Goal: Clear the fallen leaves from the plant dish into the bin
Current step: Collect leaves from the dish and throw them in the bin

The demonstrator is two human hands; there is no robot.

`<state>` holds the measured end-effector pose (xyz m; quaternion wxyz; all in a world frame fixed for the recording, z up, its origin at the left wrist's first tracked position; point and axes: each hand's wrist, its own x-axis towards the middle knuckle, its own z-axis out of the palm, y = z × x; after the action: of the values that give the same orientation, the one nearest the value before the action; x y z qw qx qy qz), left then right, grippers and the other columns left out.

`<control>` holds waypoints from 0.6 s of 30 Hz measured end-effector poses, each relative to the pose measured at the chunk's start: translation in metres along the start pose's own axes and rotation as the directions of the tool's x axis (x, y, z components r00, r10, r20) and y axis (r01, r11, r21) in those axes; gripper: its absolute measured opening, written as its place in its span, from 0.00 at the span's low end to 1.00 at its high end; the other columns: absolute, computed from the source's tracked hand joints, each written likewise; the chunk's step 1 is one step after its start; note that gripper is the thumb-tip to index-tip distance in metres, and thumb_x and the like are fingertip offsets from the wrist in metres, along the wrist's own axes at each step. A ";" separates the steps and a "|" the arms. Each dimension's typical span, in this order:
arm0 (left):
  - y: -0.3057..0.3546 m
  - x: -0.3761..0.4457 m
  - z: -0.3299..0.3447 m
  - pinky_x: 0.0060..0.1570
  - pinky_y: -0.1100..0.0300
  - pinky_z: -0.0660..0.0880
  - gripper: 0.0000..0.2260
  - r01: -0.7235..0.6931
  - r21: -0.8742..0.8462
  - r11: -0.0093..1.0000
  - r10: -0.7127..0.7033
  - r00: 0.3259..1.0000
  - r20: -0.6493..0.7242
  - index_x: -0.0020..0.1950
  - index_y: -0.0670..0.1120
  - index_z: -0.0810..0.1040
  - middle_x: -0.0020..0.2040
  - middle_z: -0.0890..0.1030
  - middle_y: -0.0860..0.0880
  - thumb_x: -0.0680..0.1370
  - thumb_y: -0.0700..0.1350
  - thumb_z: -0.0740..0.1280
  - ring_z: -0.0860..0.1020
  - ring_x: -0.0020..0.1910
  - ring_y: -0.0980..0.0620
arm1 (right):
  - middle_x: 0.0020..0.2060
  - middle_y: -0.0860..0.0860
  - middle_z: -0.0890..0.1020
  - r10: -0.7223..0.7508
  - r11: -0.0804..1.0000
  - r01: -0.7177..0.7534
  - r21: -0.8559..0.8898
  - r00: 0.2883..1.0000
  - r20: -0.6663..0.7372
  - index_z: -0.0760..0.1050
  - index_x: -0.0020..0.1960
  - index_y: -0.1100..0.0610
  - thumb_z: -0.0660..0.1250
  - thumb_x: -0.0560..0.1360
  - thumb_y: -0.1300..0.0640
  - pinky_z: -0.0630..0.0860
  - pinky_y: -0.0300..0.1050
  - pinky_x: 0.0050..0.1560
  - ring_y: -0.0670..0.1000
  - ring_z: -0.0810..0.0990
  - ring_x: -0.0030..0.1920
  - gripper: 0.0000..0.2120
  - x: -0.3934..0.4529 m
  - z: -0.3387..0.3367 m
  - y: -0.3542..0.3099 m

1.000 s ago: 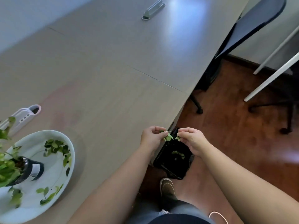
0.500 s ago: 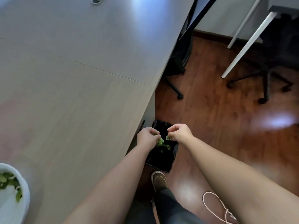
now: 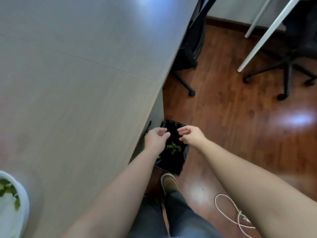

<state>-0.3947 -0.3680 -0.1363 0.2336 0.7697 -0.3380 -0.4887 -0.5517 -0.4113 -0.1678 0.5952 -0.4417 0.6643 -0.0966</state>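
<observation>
A small black-lined bin (image 3: 169,163) stands on the floor beside the table's edge. Green leaves (image 3: 173,148) lie inside it. Both hands hover over its opening. My left hand (image 3: 156,138) has its fingers loosely apart and holds nothing. My right hand (image 3: 192,135) is also open and empty, fingers spread. At the bottom left, only part of the white plant dish (image 3: 24,201) shows on the table, with green leaves (image 3: 6,188) in it.
The grey table (image 3: 77,83) fills the left half. My shoe (image 3: 169,182) stands just below the bin. A white cable (image 3: 229,213) lies on the wooden floor. Black chair bases (image 3: 288,69) and white table legs (image 3: 262,38) stand further back.
Both hands, which pinched green leaves above the bin, have spread their fingers. The leaves now lie in the bin. The view has swung right, so most of the dish has left the frame.
</observation>
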 end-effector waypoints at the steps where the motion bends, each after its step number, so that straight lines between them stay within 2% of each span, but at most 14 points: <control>1: 0.000 -0.002 -0.002 0.56 0.50 0.79 0.11 -0.003 -0.036 0.999 0.003 1.000 -0.002 0.55 0.53 0.82 0.49 0.84 0.55 0.74 0.51 0.71 0.81 0.51 0.54 | 0.53 0.53 0.82 -0.002 1.000 0.002 0.020 1.000 -0.015 0.79 0.53 0.52 0.58 0.72 0.71 0.79 0.47 0.52 0.52 0.84 0.48 0.19 -0.002 0.001 -0.003; 5: 0.002 -0.020 -0.023 0.49 0.50 0.82 0.05 -0.048 -0.146 0.988 0.048 0.999 -0.004 0.49 0.54 0.81 0.44 0.83 0.53 0.74 0.49 0.70 0.83 0.44 0.53 | 0.49 0.54 0.84 -0.048 0.993 0.049 0.108 0.999 -0.012 0.80 0.52 0.53 0.62 0.71 0.69 0.77 0.40 0.43 0.50 0.81 0.42 0.17 -0.016 0.010 -0.020; 8: 0.003 -0.039 -0.053 0.37 0.58 0.81 0.02 -0.087 -0.222 0.971 0.078 0.996 -0.051 0.45 0.53 0.81 0.41 0.83 0.51 0.75 0.46 0.70 0.81 0.41 0.53 | 0.44 0.53 0.82 -0.125 0.975 0.114 0.188 0.991 0.043 0.81 0.52 0.54 0.67 0.70 0.68 0.74 0.39 0.38 0.49 0.77 0.38 0.14 -0.031 0.029 -0.045; 11: -0.006 -0.059 -0.091 0.36 0.57 0.76 0.01 -0.120 -0.281 0.952 0.077 0.985 -0.157 0.44 0.52 0.81 0.39 0.83 0.49 0.75 0.46 0.71 0.78 0.34 0.54 | 0.39 0.51 0.78 -0.202 0.959 0.176 0.220 0.975 0.098 0.80 0.49 0.52 0.69 0.70 0.67 0.73 0.40 0.40 0.48 0.76 0.38 0.12 -0.049 0.057 -0.075; 13: -0.015 -0.073 -0.117 0.34 0.60 0.73 0.01 -0.126 -0.334 0.934 0.049 0.972 -0.230 0.44 0.51 0.81 0.38 0.82 0.50 0.75 0.46 0.71 0.76 0.32 0.54 | 0.36 0.50 0.77 -0.245 0.948 0.201 0.246 0.955 0.167 0.80 0.48 0.54 0.70 0.70 0.68 0.72 0.39 0.39 0.48 0.75 0.36 0.12 -0.059 0.080 -0.096; 15: -0.026 -0.086 -0.142 0.33 0.63 0.71 0.02 -0.133 -0.365 0.922 0.013 0.950 -0.311 0.45 0.49 0.81 0.38 0.82 0.51 0.76 0.47 0.71 0.74 0.31 0.55 | 0.35 0.50 0.76 -0.284 0.944 0.225 0.243 0.927 0.246 0.79 0.49 0.55 0.69 0.71 0.70 0.71 0.38 0.37 0.47 0.74 0.34 0.12 -0.071 0.105 -0.118; 18: -0.048 -0.109 -0.181 0.35 0.62 0.71 0.03 -0.160 -0.407 0.899 -0.044 0.893 -0.448 0.44 0.49 0.80 0.35 0.81 0.51 0.76 0.47 0.71 0.73 0.32 0.53 | 0.34 0.51 0.76 -0.332 0.941 0.276 0.198 0.868 0.368 0.79 0.47 0.55 0.69 0.71 0.70 0.71 0.38 0.36 0.48 0.74 0.33 0.12 -0.092 0.152 -0.147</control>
<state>-0.2485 -0.2495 -0.0298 0.4852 0.7786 -0.1814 -0.3542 -0.3583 -0.3735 -0.0482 0.7238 -0.5087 0.4435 -0.1439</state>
